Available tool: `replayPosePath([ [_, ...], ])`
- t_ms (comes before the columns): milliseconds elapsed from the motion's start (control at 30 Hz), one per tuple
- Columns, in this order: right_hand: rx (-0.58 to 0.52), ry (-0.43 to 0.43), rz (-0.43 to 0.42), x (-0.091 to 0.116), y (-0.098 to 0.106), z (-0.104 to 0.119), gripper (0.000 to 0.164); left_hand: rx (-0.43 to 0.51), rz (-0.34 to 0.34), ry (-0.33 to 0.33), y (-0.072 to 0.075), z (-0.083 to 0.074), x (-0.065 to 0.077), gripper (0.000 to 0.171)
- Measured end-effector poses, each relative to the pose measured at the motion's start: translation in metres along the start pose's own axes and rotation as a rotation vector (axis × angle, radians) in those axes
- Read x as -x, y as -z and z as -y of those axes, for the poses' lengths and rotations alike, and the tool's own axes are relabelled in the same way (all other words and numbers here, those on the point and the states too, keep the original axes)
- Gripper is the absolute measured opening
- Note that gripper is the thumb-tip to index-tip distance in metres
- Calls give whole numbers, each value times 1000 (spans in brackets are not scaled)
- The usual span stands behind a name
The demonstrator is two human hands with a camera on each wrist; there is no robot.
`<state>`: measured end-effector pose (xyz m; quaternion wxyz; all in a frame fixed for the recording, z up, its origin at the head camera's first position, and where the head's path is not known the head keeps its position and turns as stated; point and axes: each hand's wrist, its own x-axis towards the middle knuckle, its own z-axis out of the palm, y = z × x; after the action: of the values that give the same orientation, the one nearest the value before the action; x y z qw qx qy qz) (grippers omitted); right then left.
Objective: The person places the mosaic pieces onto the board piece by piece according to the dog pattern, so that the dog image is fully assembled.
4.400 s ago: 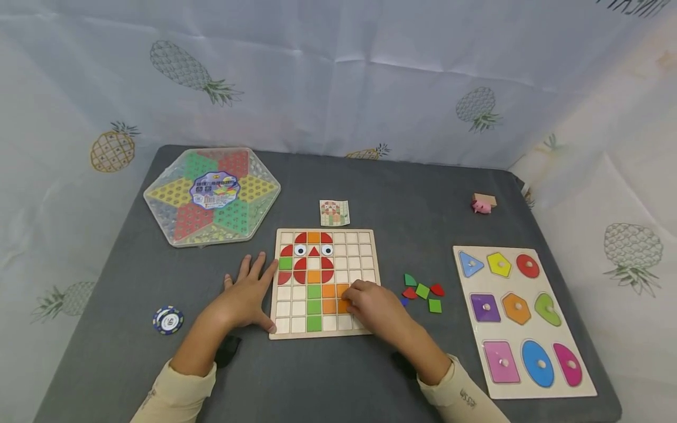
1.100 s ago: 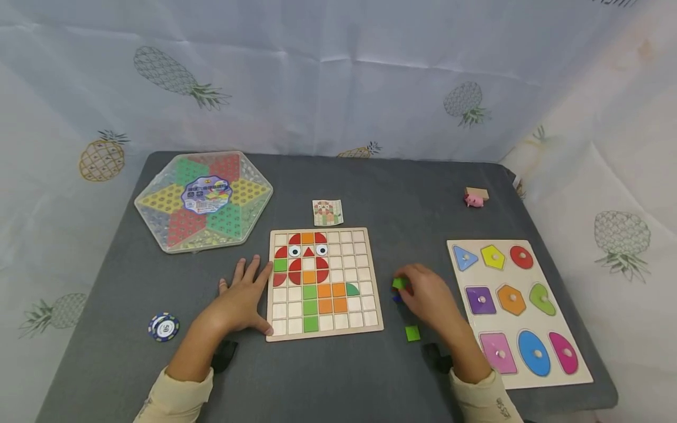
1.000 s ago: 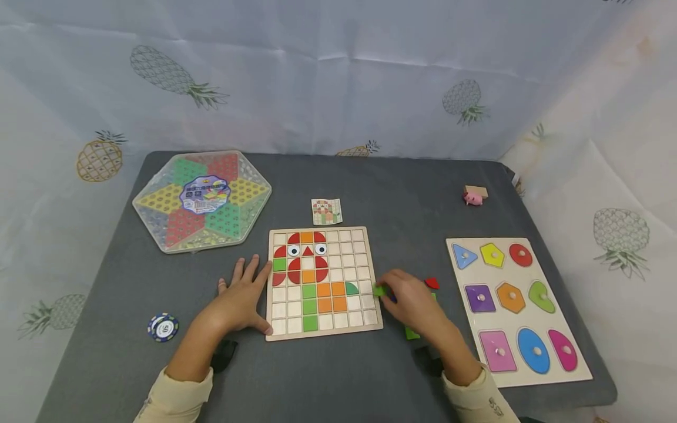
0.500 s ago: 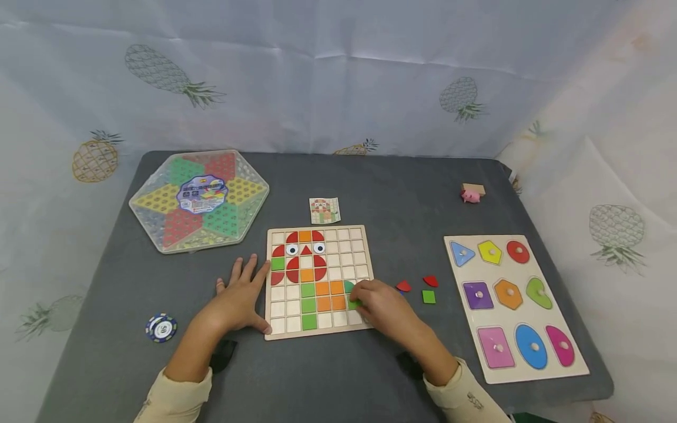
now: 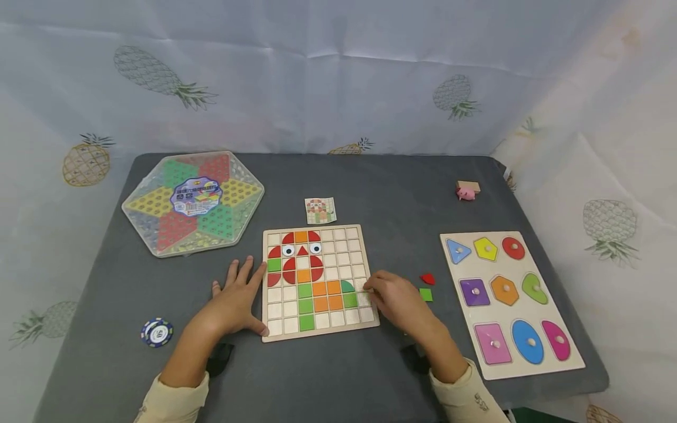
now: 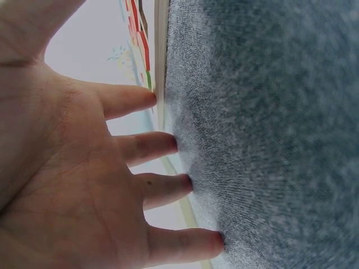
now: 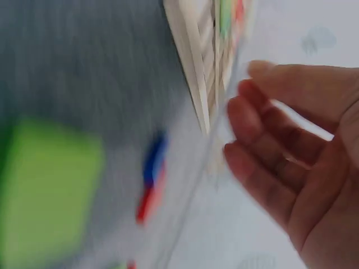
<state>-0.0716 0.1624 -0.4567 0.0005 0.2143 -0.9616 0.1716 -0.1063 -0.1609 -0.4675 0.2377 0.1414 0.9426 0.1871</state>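
On the dark table lies a wooden grid board (image 5: pixel 341 247) with red, orange, green and eye-printed tiles. My left hand (image 5: pixel 233 302) is spread along its left edge, thumb at the near corner. A light green square tile (image 5: pixel 350 300) sits in a cell right of the orange ones, below a dark green quarter-round tile (image 5: pixel 347 286). My right hand (image 5: pixel 399 299) is at the board's right edge; the right wrist view has its fingers loosely bent, nothing between them. Beyond it lie a loose red tile (image 5: pixel 428 279), a green square (image 5: pixel 426 295) and a blurred blue tile (image 7: pixel 154 159).
A small pattern card (image 5: pixel 319 210) lies behind the board. At the back left is a hexagonal Chinese checkers box (image 5: pixel 240 214); poker chips (image 5: pixel 157 332) are in front of it. A knobbed shape puzzle (image 5: pixel 508 320) and a pink pig figure (image 5: pixel 466 192) are on the right.
My right hand picked up a light green square from the loose tiles, set it below the dark green quarter-round, and has drawn back rightward. The left hand has stayed at the board's edge.
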Motion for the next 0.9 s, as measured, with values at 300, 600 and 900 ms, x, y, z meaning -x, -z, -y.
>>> replayPosePath([
  [300,47,-332,115,29,28,-50,28,14,-1,-9,2,1,2,130],
  [600,19,-360,86,50,19,-65,26,9,9,-21,1,1,1,130],
  [900,71,-292,29,47,17,-54,30,9,1,-16,1,1,1,130],
])
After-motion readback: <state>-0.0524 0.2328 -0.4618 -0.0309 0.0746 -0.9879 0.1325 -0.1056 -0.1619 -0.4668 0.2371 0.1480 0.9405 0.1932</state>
